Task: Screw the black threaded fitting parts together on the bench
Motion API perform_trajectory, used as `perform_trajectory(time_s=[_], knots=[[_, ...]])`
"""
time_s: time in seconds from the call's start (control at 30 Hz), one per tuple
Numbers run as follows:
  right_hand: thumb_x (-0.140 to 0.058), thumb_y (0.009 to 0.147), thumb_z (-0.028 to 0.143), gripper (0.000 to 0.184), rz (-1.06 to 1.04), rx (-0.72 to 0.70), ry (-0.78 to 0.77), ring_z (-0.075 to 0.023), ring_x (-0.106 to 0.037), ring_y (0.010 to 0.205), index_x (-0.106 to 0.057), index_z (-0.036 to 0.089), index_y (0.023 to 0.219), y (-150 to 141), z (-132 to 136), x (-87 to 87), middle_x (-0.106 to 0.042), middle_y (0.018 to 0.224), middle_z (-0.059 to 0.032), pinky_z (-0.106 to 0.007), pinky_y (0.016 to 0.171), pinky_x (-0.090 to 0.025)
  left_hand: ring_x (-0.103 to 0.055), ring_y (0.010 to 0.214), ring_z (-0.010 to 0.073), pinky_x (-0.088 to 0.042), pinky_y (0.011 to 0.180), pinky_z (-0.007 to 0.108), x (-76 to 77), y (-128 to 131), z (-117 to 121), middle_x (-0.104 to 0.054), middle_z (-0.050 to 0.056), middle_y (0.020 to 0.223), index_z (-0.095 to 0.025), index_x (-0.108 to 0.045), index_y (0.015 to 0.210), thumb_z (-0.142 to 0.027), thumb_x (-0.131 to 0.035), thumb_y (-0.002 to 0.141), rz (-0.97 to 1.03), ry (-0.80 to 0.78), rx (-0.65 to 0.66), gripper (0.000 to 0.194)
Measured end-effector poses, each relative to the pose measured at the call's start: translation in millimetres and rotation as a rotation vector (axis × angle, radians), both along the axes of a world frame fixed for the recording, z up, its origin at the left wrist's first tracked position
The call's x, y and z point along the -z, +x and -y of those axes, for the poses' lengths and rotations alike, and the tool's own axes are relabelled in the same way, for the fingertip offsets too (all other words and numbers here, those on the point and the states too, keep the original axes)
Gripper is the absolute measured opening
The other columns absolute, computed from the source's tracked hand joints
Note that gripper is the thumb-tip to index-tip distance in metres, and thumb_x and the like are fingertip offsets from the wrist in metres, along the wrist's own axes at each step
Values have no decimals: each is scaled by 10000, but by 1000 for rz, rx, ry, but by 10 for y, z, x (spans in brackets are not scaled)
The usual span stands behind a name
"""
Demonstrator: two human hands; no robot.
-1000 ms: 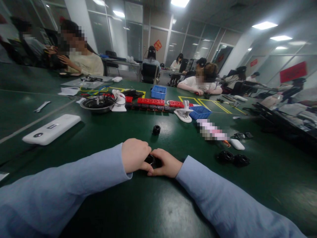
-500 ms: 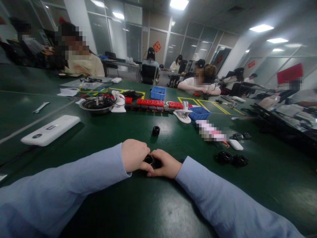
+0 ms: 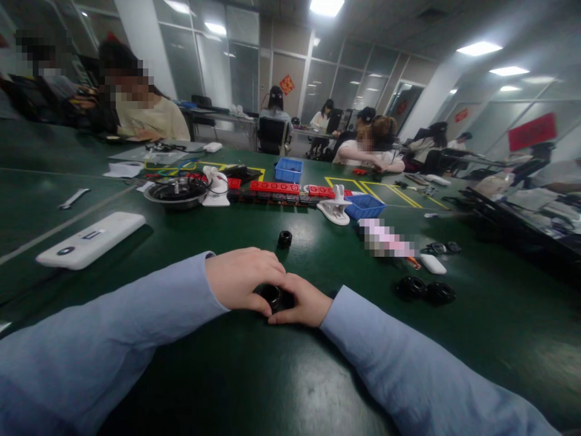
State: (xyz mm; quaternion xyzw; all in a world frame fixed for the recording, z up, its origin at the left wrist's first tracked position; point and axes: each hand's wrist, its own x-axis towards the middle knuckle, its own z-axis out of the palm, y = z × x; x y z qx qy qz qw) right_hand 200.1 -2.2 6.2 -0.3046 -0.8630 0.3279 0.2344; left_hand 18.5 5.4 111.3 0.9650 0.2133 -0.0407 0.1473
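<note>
Beyond both hands (image 3: 245, 278), curled around a black part (image 3: 273, 296), a metal bowl (image 3: 169, 204) holds cables (image 3: 181, 186).

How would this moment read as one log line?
left hand: curled around black part | right hand: holding same part | beyond: small black piece | far right: two black pieces

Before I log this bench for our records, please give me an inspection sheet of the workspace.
Surface: green tabletop, glossy in places.
Job's things: dark round part between the hands; small black part beyond.
Clutter: wrench, white device, blue bins.
Hands: right hand grips the dark round part; left hand curves over its left side, contact unclear.
Cables: loose cables at the metal bowl.
Surroundings: seated people, red wall sign.
</note>
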Motion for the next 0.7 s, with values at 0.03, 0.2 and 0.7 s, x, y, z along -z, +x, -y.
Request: perform_trajectory(time_s=[0.03,0.2,0.7], knots=[[-791,639,322,469,2,1,-2,-229,-607,932,-634,144,1044,1,-1,5,-663,989,-67,-356,847,-454,-566,1059,233,-431,900,329,15,-1,-4,-652,57,1132,-200,-615,1154,-236,-764,718,-9,-25,15,462],[-797,632,320,421,2,-5,-8,-227,-618,937,-653,156,991,-1,-11,24,-675,984,-60,-351,849,-461,-523,1117,252,-424,941,346,46,3,-8,-628,58,1201,-206,-612,1173,-143,-759,693,-44,-81,32,506],[-803,619,320,425,24,18,-6,-229,-623,901,-653,134,970,-20,-2,4,-677,971,-74,-346,814,-472,-547,1081,246,-435,917,339,150,1,-106,-627,69,1193,-203,-628,1140,-170,-765,695,-70,-98,20,467]])
